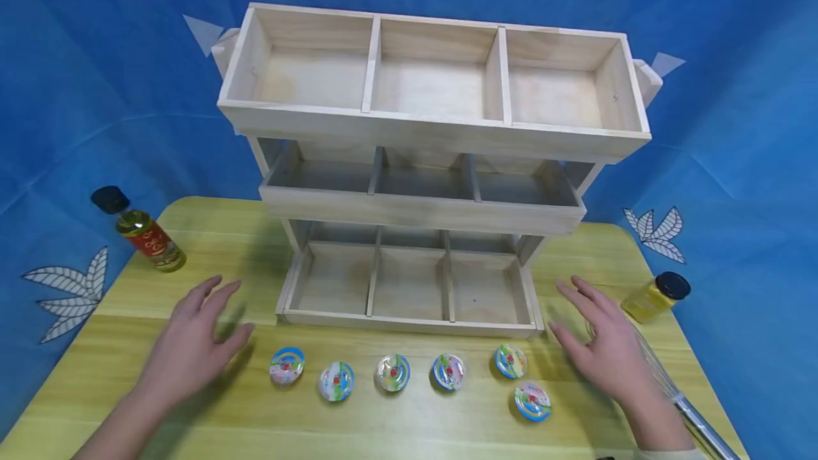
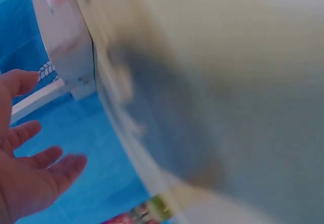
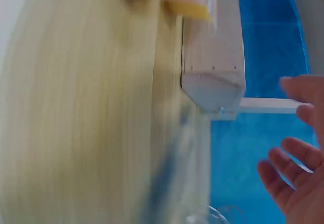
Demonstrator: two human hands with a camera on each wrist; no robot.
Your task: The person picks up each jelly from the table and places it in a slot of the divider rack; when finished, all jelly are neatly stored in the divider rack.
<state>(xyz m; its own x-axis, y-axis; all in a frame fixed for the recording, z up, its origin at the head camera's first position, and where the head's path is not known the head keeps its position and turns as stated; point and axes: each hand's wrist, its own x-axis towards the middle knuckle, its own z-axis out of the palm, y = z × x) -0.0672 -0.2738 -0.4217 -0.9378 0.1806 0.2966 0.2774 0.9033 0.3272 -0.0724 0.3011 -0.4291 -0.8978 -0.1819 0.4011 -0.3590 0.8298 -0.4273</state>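
Observation:
My left hand (image 1: 192, 346) is held over the left of the table, fingers spread and relaxed, holding nothing. Over on the right, my right hand (image 1: 607, 350) has the same loose spread and grips nothing; it overlaps part of a whisk (image 1: 696, 421). Between the hands several small sealed cups with colourful printed lids form a loose row, from a leftmost cup (image 1: 287, 365) to a pair, one cup (image 1: 510, 360) behind another cup (image 1: 532, 402). Behind them stands a three-tier wooden rack (image 1: 409, 325), each tier split into three compartments. The wrist views show bent fingers (image 2: 61, 171) clear of any object.
A bottle of oil (image 1: 153, 240) with a black cap stands at the table's left edge. Near the right edge is a yellow jar (image 1: 652, 299) with a black lid. Blue cloth (image 1: 128, 126) with leaf prints hangs behind the wooden table (image 1: 358, 431).

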